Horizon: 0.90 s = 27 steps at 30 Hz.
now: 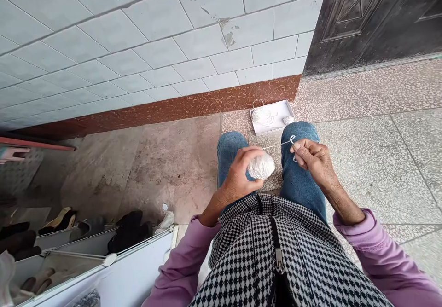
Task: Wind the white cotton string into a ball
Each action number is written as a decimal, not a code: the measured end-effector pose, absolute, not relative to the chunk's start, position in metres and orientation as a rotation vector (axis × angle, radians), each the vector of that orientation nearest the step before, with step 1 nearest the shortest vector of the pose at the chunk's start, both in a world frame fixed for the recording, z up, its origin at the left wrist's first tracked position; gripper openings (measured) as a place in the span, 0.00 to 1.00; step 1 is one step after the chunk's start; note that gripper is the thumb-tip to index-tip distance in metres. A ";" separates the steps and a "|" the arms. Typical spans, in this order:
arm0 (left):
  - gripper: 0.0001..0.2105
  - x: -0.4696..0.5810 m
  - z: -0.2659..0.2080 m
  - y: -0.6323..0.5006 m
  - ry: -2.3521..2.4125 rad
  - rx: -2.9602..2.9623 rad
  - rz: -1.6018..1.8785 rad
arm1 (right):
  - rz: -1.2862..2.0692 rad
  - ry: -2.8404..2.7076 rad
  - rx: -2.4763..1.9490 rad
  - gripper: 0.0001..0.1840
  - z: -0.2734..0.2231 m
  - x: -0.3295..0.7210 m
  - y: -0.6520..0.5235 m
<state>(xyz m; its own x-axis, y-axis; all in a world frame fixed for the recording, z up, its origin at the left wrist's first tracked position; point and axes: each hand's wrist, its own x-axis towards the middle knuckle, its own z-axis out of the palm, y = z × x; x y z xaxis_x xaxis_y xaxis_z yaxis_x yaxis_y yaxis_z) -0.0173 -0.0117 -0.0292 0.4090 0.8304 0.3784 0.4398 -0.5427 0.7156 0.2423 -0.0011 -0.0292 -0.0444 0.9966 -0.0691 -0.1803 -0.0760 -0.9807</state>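
Curved around a ball of white yarn [261, 165], my left hand [241, 173] holds it above my lap, between the knees. From the ball a thin strand [276, 146] runs to the right. My right hand [312, 159] pinches that yarn between thumb and fingers over my right knee. A small loop of yarn [292, 138] sticks up above the pinch, and a short bit hangs below it. On the floor ahead, a shallow white box [272, 125] holds another, looser ball of white yarn [257, 115] and a smaller one [287, 120].
A tiled wall [193, 44] with a brown base strip stands in front. At the upper right is a dark panelled door [362, 21]. A white shoe rack [138, 256] with shoes [129, 231] stands at the lower left, close to my left sleeve.
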 end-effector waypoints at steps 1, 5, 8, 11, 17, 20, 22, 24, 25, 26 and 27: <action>0.36 -0.018 -0.030 -0.012 1.049 2.254 0.941 | 1.466 -0.996 -1.056 0.24 -0.029 0.243 -0.001; 0.35 -0.025 -0.042 -0.002 1.045 2.547 0.629 | 1.823 -0.719 -0.769 0.22 -0.022 0.244 -0.004; 0.32 -0.024 -0.057 0.004 1.013 2.655 0.382 | 1.953 -0.582 -0.620 0.23 -0.014 0.235 -0.013; 0.29 -0.010 -0.073 0.010 0.958 2.711 0.232 | 2.018 -0.481 -0.537 0.25 -0.009 0.218 -0.029; 0.28 0.008 -0.077 0.046 1.146 2.738 0.318 | 2.112 -0.384 -0.464 0.29 -0.011 0.206 -0.067; 0.29 -0.003 -0.067 0.069 1.258 2.799 0.437 | 2.066 -0.399 -0.562 0.29 -0.018 0.222 -0.079; 0.30 -0.015 -0.063 0.076 1.243 2.846 0.444 | 1.987 -0.474 -0.685 0.28 -0.024 0.243 -0.080; 0.30 -0.026 -0.062 0.076 1.188 2.880 0.402 | 1.853 -0.612 -0.848 0.27 -0.029 0.275 -0.074; 0.30 -0.031 -0.062 0.074 1.163 2.893 0.375 | 1.760 -0.700 -0.943 0.26 -0.033 0.297 -0.069; 0.30 -0.035 -0.062 0.072 1.141 2.906 0.346 | 1.672 -0.802 -1.048 0.24 -0.036 0.322 -0.064; 0.30 -0.038 -0.062 0.069 1.120 2.921 0.316 | 1.560 -0.889 -1.156 0.22 -0.039 0.351 -0.058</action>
